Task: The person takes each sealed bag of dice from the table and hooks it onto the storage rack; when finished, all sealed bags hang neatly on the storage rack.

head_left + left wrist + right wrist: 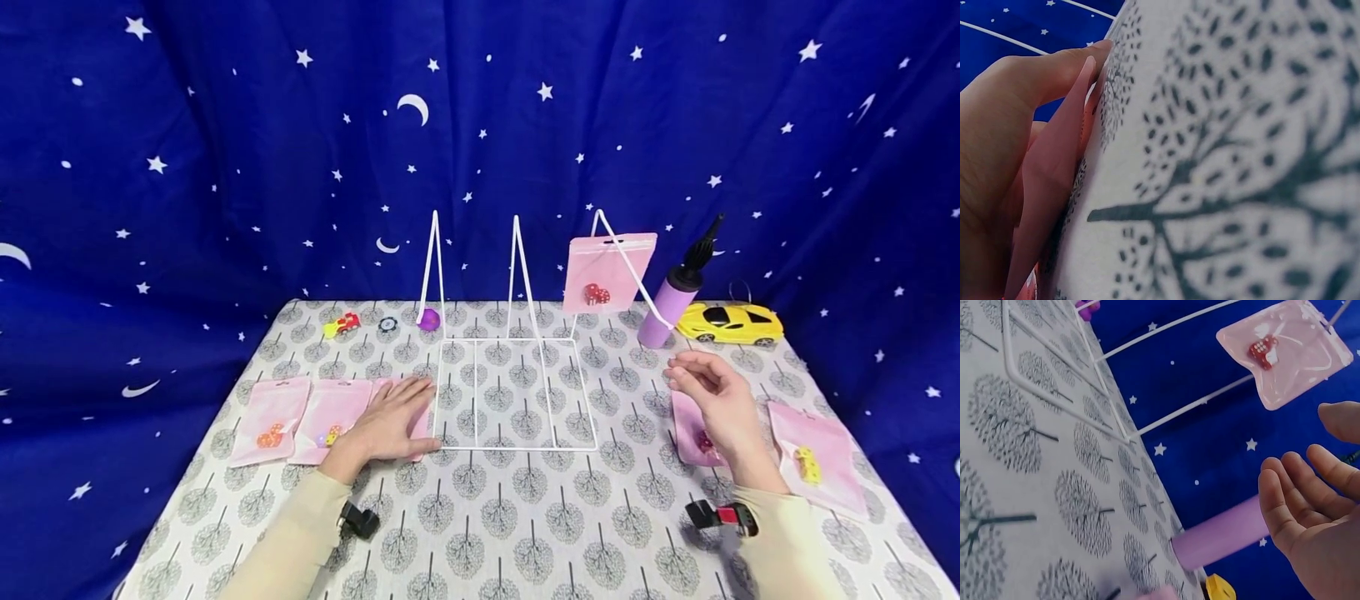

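We count six pink pouches: three in a row at lower left, two at lower right, one hanging on the white wire rack (517,392). Our left hand (390,425) lies flat, fingers straight, on the third pouch (420,421) of the row; its contents seem hidden. Our right hand (712,400) hovers relaxed and empty above a pouch with a red die (693,433).

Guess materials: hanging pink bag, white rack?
Hanging pink bag: looks like thin translucent plastic film, glossy, since the red dice inside show through. White rack: probably coated metal wire, with thin rigid rods and a smooth matte white finish.
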`<action>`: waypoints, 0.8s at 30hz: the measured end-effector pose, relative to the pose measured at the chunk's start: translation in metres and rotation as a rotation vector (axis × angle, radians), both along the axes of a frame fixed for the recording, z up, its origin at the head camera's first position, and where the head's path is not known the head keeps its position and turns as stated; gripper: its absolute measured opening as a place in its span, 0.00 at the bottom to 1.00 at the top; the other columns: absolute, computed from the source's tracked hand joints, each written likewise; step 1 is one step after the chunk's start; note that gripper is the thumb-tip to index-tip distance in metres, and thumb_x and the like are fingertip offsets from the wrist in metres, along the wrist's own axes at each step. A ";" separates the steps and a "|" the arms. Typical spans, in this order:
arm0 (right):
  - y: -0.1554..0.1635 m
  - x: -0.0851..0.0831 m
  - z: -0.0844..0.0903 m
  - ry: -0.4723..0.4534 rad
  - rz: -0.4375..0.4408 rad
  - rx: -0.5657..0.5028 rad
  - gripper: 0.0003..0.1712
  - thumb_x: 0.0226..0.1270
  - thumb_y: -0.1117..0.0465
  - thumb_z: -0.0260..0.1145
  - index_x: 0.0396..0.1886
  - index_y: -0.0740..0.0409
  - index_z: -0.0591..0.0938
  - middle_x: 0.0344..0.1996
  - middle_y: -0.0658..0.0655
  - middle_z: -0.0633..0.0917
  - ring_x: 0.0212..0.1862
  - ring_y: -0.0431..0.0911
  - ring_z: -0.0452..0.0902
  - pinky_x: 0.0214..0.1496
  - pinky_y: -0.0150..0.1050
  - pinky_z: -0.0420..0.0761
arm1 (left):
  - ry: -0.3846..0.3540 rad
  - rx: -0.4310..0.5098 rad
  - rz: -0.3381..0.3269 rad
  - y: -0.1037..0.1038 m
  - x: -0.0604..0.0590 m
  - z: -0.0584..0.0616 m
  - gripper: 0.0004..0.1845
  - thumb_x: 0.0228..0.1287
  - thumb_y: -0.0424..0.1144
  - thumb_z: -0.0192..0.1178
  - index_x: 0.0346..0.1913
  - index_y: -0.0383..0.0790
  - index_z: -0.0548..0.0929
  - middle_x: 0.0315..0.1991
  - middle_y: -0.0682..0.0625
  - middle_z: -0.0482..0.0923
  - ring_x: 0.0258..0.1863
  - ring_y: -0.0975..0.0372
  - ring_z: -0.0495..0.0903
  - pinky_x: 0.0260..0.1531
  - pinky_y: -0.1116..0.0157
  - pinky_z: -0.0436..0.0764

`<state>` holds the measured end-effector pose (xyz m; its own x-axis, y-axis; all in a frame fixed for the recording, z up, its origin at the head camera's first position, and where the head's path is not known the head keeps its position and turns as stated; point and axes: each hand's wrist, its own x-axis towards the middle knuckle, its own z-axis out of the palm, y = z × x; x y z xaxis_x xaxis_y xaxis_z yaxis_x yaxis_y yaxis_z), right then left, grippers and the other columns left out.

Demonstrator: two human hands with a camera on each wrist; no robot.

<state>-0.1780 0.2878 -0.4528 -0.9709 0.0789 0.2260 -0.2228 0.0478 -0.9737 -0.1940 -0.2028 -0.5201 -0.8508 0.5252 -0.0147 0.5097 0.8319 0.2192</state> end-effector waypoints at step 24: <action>0.033 0.026 -0.019 -0.067 -0.155 0.249 0.23 0.66 0.65 0.66 0.60 0.59 0.75 0.43 0.38 0.82 0.41 0.28 0.79 0.46 0.16 0.76 | -0.009 -0.020 0.000 -0.001 -0.002 -0.002 0.54 0.54 0.77 0.51 0.77 0.46 0.54 0.79 0.49 0.47 0.77 0.50 0.47 0.73 0.41 0.46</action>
<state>-0.1524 0.3206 -0.4718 -0.9650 0.1778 0.1929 -0.1298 0.3154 -0.9400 -0.1959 -0.2035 -0.5222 -0.8505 0.5250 -0.0331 0.5081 0.8361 0.2068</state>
